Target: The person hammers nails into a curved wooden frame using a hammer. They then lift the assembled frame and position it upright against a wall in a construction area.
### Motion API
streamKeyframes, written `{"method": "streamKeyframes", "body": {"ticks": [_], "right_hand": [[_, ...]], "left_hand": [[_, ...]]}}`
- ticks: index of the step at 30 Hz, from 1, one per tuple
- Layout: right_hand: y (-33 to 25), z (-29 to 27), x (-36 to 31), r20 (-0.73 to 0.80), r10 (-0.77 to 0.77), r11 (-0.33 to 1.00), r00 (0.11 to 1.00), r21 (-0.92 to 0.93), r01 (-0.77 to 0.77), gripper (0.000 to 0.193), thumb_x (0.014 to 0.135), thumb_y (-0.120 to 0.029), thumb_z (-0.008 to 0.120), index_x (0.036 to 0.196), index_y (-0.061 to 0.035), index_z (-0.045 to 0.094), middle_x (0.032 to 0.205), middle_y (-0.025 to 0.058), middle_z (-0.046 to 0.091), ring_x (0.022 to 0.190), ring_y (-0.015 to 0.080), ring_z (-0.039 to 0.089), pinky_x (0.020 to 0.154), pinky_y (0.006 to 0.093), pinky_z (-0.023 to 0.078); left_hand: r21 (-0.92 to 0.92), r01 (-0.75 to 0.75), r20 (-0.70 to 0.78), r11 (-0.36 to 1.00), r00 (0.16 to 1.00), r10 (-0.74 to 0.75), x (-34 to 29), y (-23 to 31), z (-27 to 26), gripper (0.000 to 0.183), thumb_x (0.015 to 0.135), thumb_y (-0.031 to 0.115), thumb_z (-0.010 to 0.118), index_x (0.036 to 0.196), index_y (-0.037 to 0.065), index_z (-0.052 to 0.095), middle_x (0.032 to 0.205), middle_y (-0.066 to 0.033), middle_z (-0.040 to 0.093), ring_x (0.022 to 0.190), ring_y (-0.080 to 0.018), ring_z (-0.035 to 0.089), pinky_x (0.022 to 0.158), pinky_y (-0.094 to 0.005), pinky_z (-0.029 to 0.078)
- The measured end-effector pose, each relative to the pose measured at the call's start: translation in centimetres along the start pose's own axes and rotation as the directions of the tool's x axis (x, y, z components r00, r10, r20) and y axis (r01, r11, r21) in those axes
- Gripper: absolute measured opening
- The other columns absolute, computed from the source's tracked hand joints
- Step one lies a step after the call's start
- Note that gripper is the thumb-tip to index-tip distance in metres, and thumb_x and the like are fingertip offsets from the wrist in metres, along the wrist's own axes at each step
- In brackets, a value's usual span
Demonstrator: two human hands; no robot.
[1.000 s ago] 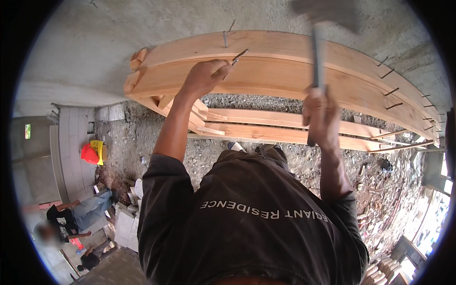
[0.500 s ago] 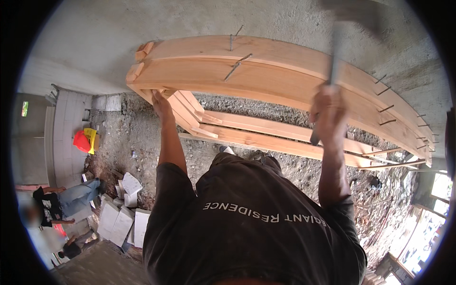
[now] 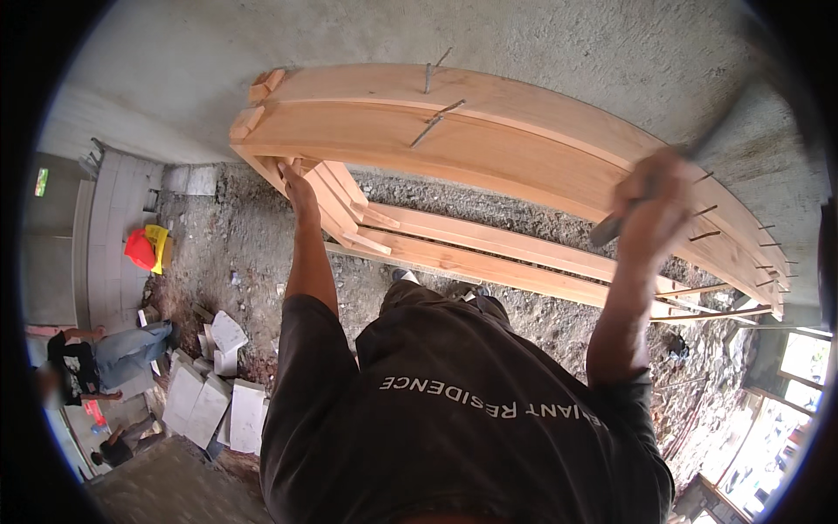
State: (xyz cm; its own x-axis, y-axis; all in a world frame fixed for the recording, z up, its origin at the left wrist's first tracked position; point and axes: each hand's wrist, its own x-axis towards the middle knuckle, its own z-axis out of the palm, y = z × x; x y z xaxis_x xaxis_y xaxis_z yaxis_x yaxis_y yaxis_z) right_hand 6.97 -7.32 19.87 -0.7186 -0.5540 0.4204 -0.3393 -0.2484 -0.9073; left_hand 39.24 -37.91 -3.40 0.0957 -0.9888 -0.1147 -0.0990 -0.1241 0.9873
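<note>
While your right hand (image 3: 655, 196) is closed round the tool (image 3: 717, 120), its head a blur by the rim, your left hand (image 3: 298, 185) is well apart, touching the frame (image 3: 367, 127) beneath its left end; its fingers are partly hidden, so its grip cannot be told. The frame spans the space before you, near the wall (image 3: 419, 31), with nails (image 3: 428, 131) jutting from its upper boards. A poorly aimed blow could bend a slanted nail or split a board, and a shifting frame could pinch your left fingers. Your right forearm might scrape nails nearby. Pale lettering crosses your dark shirt (image 3: 454, 463), upside down here; no brand or label reads elsewhere.
</note>
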Motion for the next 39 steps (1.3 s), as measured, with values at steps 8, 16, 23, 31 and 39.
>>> {"method": "streamKeyframes", "body": {"ticks": [8, 16, 23, 31, 39], "right_hand": [[8.0, 2.8, -4.8, 0.406, 0.525, 0.795, 0.748, -0.547, -0.261, 0.037, 0.093, -0.036, 0.043, 0.082, -0.0011, 0.049, 0.056, 0.0037, 0.047, 0.048, 0.0144, 0.048, 0.045, 0.0301, 0.042], [0.6, 0.5, 0.5, -0.02, -0.062, 0.936, 0.998, 0.345, 0.065, 0.03, 0.095, -0.031, 0.038, 0.078, -0.0079, 0.047, 0.052, -0.0008, 0.04, 0.041, 0.009, 0.043, 0.033, 0.0232, 0.035], [7.2, 1.9, -5.2, 0.338, 0.419, 0.81, 0.843, -0.558, -0.18, 0.038, 0.092, -0.037, 0.046, 0.083, 0.0001, 0.051, 0.058, 0.0096, 0.053, 0.052, 0.0222, 0.054, 0.046, 0.0387, 0.04], [1.9, 1.7, -0.5, -0.118, -0.201, 0.938, 0.973, 0.263, 0.226, 0.032, 0.094, -0.031, 0.04, 0.076, -0.0072, 0.05, 0.048, 0.0014, 0.038, 0.039, 0.0141, 0.036, 0.039, 0.0271, 0.036], [3.7, 4.3, -5.0, 0.528, 0.394, 0.853, 0.752, -0.514, -0.086, 0.036, 0.091, -0.036, 0.049, 0.084, -0.0001, 0.049, 0.058, 0.0168, 0.054, 0.051, 0.0306, 0.053, 0.048, 0.041, 0.043]], "left_hand": [[-0.056, 0.054, 0.02, 0.997, 0.998, -0.053, -1.2, 2.0, 0.7, 0.088, 0.087, 0.066, 0.017, 0.135, -0.006, 0.027, 0.141, -0.0211, 0.027, 0.135, -0.0272, 0.02, 0.109, -0.0338, 0.013], [-0.012, -0.003, 0.05, 1.0, 0.999, 0.004, -1.3, 1.6, 0.9, 0.088, 0.086, 0.067, 0.016, 0.137, -0.005, 0.021, 0.142, -0.022, 0.025, 0.135, -0.0294, 0.018, 0.109, -0.0357, 0.012], [-0.106, -0.036, 0.01, 0.994, 0.999, 0.037, 0.1, 1.2, 0.9, 0.095, 0.084, 0.07, 0.016, 0.131, -0.011, 0.03, 0.142, -0.0237, 0.023, 0.134, -0.0301, 0.021, 0.109, -0.0339, 0.015], [-0.048, -0.019, 0.033, 0.999, 0.999, 0.02, -1.5, 2.4, 1.0, 0.097, 0.083, 0.071, 0.014, 0.132, -0.011, 0.027, 0.141, -0.0233, 0.024, 0.133, -0.0302, 0.024, 0.109, -0.0334, 0.015], [-0.084, 0.001, 0.04, 0.996, 0.999, 0.002, -1.1, 0.5, -0.1, 0.091, 0.084, 0.07, 0.017, 0.14, -0.002, 0.013, 0.141, -0.0225, 0.027, 0.132, -0.0311, 0.026, 0.109, -0.034, 0.016]]}}
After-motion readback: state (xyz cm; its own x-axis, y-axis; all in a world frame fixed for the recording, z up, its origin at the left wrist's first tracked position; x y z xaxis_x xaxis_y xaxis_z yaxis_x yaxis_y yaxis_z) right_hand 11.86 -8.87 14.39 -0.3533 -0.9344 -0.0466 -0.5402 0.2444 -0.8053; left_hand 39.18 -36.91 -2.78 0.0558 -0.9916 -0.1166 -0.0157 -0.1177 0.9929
